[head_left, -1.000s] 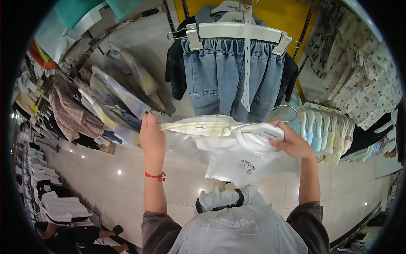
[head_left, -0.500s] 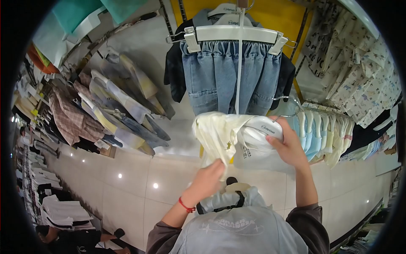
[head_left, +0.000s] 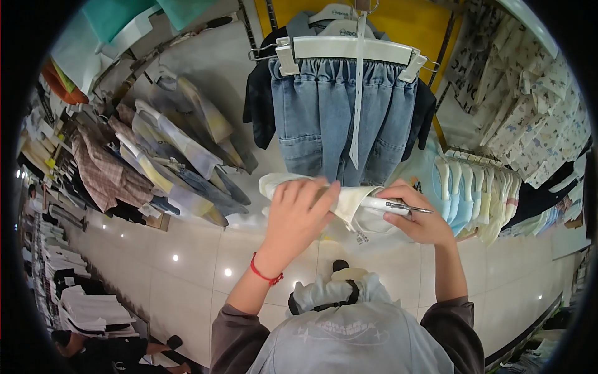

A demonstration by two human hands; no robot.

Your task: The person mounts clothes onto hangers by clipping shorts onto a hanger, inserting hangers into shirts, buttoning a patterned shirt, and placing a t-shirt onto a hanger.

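In front of my chest, a cream shirt (head_left: 352,206) hangs partly over a white plastic clothes hanger (head_left: 379,203). My right hand (head_left: 418,215) grips the hanger near its metal hook, which points to the right. My left hand (head_left: 302,209) lies over the left part of the shirt with its fingers bent around the fabric; its thumb is not clearly visible. A small printed label (head_left: 362,237) shows below the shirt's neckline. Just beyond my hands, blue denim trousers (head_left: 349,112) hang from a clip hanger (head_left: 355,48).
Pastel tops (head_left: 180,146) and a plaid shirt (head_left: 106,165) hang to the left. Light blue and cream clothes (head_left: 464,199) line a rail at right, below patterned garments (head_left: 529,112). Folded clothes (head_left: 96,311) and another person (head_left: 106,355) are at lower left, beside the tiled floor (head_left: 180,287).
My left hand has moved up from the shirt's lower cloth to its left shoulder area. The hanger has tilted in my right hand, and its hook now points right instead of up.
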